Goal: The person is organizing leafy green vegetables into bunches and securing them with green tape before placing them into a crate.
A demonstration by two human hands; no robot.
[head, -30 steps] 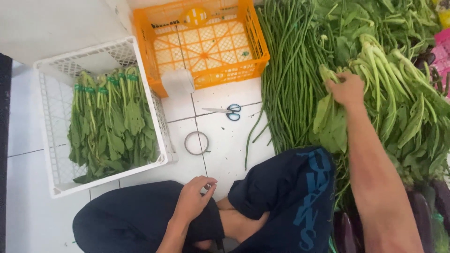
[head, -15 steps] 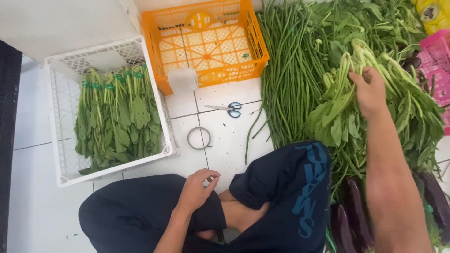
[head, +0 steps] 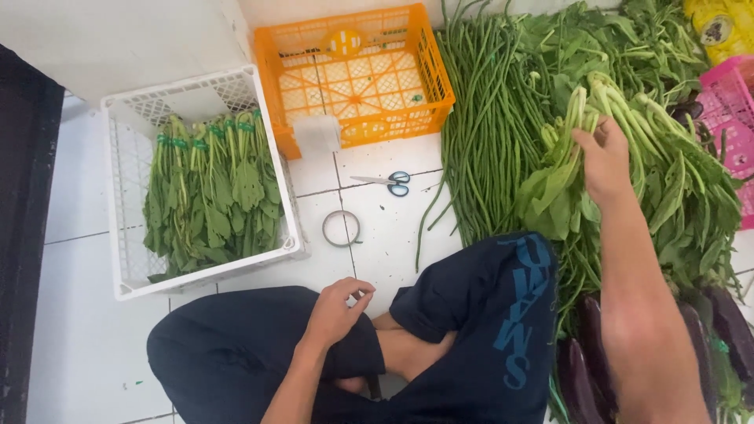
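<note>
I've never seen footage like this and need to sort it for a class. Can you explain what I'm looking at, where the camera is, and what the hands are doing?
A head-worn camera looks down at a person sitting cross-legged on a white tiled floor. The right hand grips a bunch of leafy greens from a pile, beside long beans. The left hand rests on the knee, pinching something too small to tell. A white crate holds tied bundles; an orange crate, scissors and a tape roll lie nearby, with eggplants lower right.

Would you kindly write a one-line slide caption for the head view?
Seated on floor tiles, right hand grasping leafy greens beside long beans; left hand rests on knee.
</note>
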